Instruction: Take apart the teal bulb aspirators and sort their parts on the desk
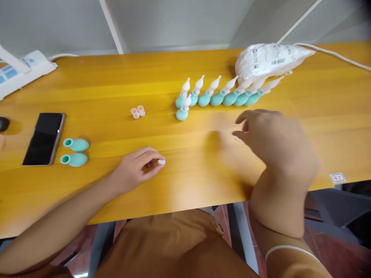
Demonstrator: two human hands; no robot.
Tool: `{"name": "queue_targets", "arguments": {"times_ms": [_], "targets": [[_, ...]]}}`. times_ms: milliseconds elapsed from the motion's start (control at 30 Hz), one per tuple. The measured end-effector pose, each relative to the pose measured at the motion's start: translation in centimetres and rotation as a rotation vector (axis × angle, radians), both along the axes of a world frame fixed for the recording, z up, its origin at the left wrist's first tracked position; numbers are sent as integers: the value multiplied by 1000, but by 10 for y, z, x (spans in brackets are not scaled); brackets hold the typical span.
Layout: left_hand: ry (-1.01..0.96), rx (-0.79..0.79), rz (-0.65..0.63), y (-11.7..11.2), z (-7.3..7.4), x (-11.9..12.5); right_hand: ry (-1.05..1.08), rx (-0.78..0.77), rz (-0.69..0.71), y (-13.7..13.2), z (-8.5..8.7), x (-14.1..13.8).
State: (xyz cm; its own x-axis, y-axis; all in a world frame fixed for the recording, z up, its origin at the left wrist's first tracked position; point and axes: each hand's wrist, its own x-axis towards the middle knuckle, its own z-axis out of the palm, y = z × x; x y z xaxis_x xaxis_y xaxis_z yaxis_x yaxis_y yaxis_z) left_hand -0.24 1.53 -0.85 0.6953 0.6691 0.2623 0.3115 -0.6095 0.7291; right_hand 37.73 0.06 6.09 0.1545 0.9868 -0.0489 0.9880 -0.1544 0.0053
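Observation:
My left hand [138, 170] is above the front part of the table, its thumb and fingertips pinching a small white plastic piece [161, 162]. Blurred by motion, my right hand [269, 135] hangs over the table to the right, thumb and forefinger apart. A tiny white piece [238, 138] shows just under its thumb; whether they touch I cannot tell. Beyond my hands stands a row of teal squeeze bulbs [204, 99] with whitish pointed tips. One more tipped bulb [182, 114] stands in front of the row's left end.
Two plain teal bulbs [75, 145] lie at the left, beside a black phone [43, 139]. Two small translucent cup-shaped pieces [137, 112] stand left of the row. A white plastic bag [269, 61] lies behind the row. A small sticker [337, 178] is near the front right edge.

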Motion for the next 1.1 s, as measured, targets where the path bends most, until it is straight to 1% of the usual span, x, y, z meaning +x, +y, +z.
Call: {"name": "queue_targets", "arguments": {"times_ms": [33, 100, 133, 200, 267, 367, 467, 567, 700, 767, 867, 933, 1000, 1067, 1100], "targets": [[6, -4, 1, 0, 0, 0, -73, -71, -64, 2, 1, 14], [26, -5, 15, 1, 0, -1, -117, -187, -121, 7, 0, 35], [32, -1, 22, 1, 0, -2, -104, -245, -124, 8, -2, 41], [26, 5, 34, 0, 1, -2, -63, -312, -109, 11, -5, 47], [10, -1, 45, 0, 2, -3, -53, -319, -98, 13, -9, 47], [-21, -17, 64, 0, 2, -4, -82, -307, -118, 15, -12, 38], [-44, -22, 69, 0, 2, -6, -95, -336, -154, 18, -13, 27], [-57, -15, 73, -1, 4, -6, -100, -357, -167, 20, -12, 22], [-95, -61, 113, -4, 5, -6, -59, -331, -121, 19, -12, 24], [-104, -119, 162, -4, 4, -6, 10, -278, -37, 19, -11, 22], [-111, -208, 195, -3, 1, -7, 201, -149, 183, 19, -11, 8], [-139, -292, 187, -2, 1, -7, 354, -79, 367, 18, -13, -10], [-196, -423, 191, 0, 0, -6, 515, -49, 555, 16, -17, -31], [-288, -573, 197, 0, -1, -4, 671, -20, 704, 13, -24, -54], [-336, -642, 192, 0, -2, -3, 766, 39, 758, 12, -29, -65]]}}
